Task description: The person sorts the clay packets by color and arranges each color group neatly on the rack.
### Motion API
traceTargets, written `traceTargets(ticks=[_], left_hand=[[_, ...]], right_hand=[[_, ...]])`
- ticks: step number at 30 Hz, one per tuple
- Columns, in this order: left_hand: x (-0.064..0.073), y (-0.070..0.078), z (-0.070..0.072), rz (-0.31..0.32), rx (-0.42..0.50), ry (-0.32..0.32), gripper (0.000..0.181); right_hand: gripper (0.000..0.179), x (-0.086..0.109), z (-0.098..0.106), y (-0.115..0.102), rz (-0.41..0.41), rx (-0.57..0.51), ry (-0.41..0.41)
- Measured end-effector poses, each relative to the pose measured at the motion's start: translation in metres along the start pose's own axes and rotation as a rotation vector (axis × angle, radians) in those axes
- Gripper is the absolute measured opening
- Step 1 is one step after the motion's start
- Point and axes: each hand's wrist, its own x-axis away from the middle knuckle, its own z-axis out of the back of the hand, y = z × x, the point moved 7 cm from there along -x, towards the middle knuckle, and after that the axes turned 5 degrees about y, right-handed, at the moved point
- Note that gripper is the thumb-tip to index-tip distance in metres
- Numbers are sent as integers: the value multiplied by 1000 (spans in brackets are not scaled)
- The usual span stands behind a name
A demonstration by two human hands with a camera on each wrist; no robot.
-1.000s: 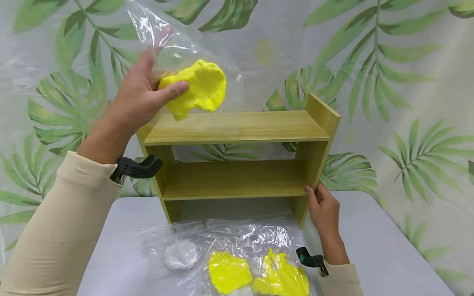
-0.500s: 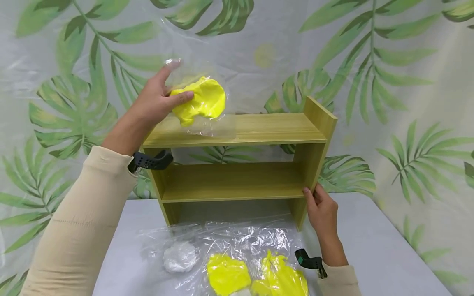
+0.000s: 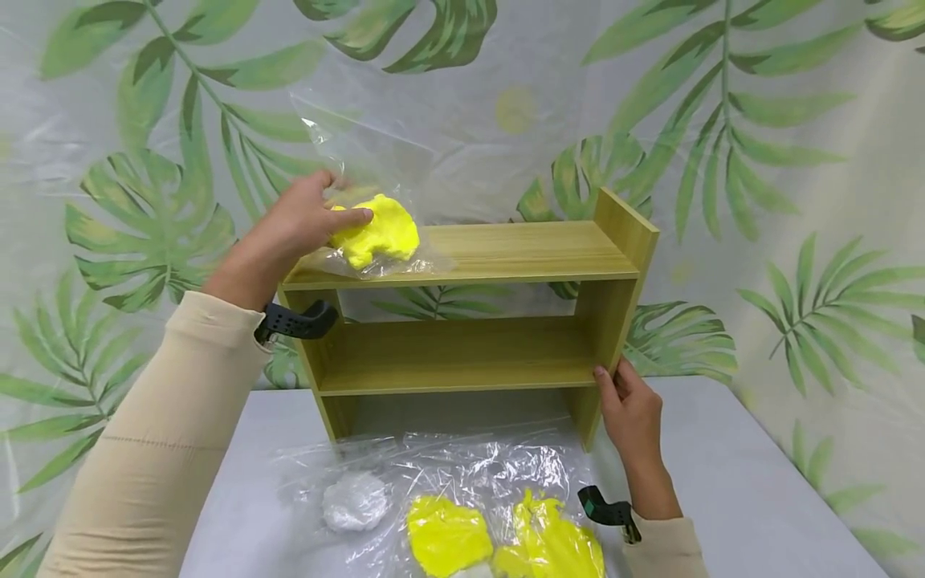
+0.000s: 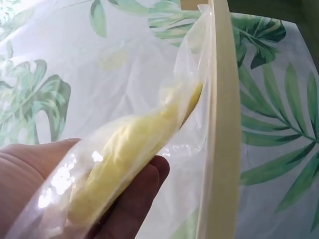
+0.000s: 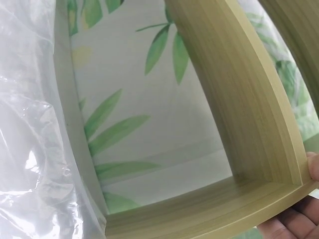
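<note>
My left hand (image 3: 307,217) pinches a clear plastic bag of yellow modelling clay (image 3: 390,237), thumb on the near face and fingers behind. In the head view the bag overlaps the left part of the top board of a small wooden shelf (image 3: 462,349). The left wrist view shows the bagged clay (image 4: 132,149) edge-on, beside a pale wooden edge (image 4: 224,124) of the shelf. My right hand (image 3: 632,417) grips the shelf's right side panel, thumb in front, level with the middle board. In the right wrist view its fingers (image 5: 294,221) wrap the panel's edge.
In front of the shelf, on the white table (image 3: 744,482), lie clear bags with a white lump (image 3: 354,502), a yellow lump (image 3: 448,534) and another yellow lump (image 3: 552,538). A leaf-patterned cloth (image 3: 470,152) hangs behind the table.
My left hand has brought the bag of clay down, from above the shelf to its top board's left part. My right hand stays on the side panel.
</note>
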Motion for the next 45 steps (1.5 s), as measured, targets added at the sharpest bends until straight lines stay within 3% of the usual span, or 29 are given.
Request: traceTargets(ticks=[14,19,24,28,33,35,38,41,45], left_hand=[[-5,-13,1,9,-221,194,75],[-4,-13,0,-16,-224,275,82],[3,-10,3,-26,-159,358,100],[14,3,6,-88,-161,424,91],[28,27,-3,-248,-314,493,64],[32,33,-12,-310,-374,488,57],[34,35,-28,-360,-424,425,51],[35,31,-39,-368,-440,368,48],[35,25,-45,-373,-445,351,45]], right_hand=[[31,0,-2,0,-9,9,-4],[31,0,-3,1,6,1,-7],[32,1,-3,2,10,-5,-13],[31,2,-2,3,12,-3,-13],[31,0,1,1,26,-8,-8],[30,0,2,0,27,-13,-5],[30,0,2,1,23,-22,-4],[28,0,2,2,22,-24,-8],[27,-2,1,3,30,-29,-4]])
